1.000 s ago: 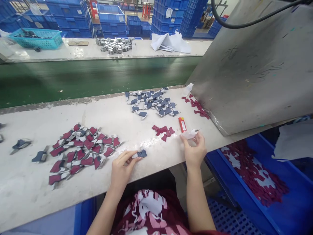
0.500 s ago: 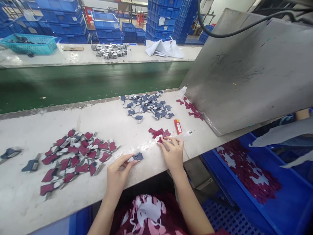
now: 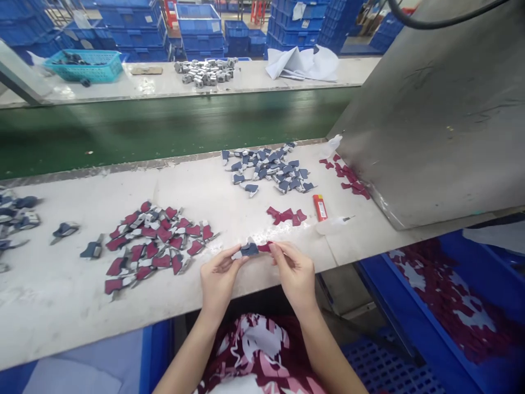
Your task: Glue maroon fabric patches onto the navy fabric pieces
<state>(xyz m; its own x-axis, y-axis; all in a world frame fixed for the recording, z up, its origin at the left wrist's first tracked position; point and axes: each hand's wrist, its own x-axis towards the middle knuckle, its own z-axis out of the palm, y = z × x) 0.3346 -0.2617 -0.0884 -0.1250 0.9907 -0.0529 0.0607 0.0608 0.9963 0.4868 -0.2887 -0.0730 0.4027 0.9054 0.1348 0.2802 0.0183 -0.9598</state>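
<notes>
My left hand pinches a small part with a dark blue face and light grey edges. Between the thumb and fingers of my right hand is a small maroon piece, close beside the blue part; whether the two touch, I cannot tell. Just beyond my hands lie a few loose maroon pieces. A pile of blue-faced grey parts sits farther back. To the left spreads a heap of maroon-faced grey parts.
A red lighter and a clear dropper bottle lie right of the loose pieces. A metal panel slants up at the right. Below it stands a blue bin of maroon pieces. A green strip runs behind the bench.
My right hand has lifted a maroon piece off the bench and brought it left to the blue part. My left hand still holds that part. The view has shifted left.
</notes>
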